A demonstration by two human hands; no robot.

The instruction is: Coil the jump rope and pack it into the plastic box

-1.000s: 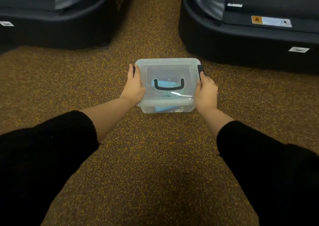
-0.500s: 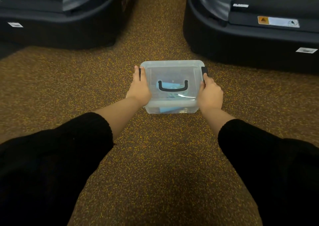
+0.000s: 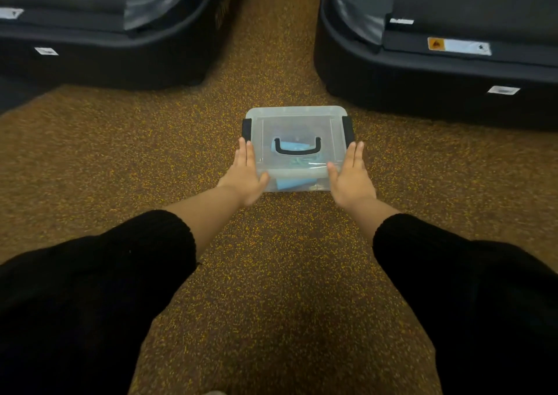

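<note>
Black knit sleeves (image 3: 157, 243), pushed up

There is just one camera, worn on the person's head, looking forward and steeply down at the speckled floor (image 3: 90, 159). Both black sleeves (image 3: 99, 289) fill the lower corners close up; dark machine bases (image 3: 437, 93) cross the upper edge farther off.

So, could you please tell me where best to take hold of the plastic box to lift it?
Probably by the black handle lying flat in the middle of the lid of the plastic box, coming straight down from above. It sits centred, and both side latches look shut, so the lid should bear the weight.
</note>
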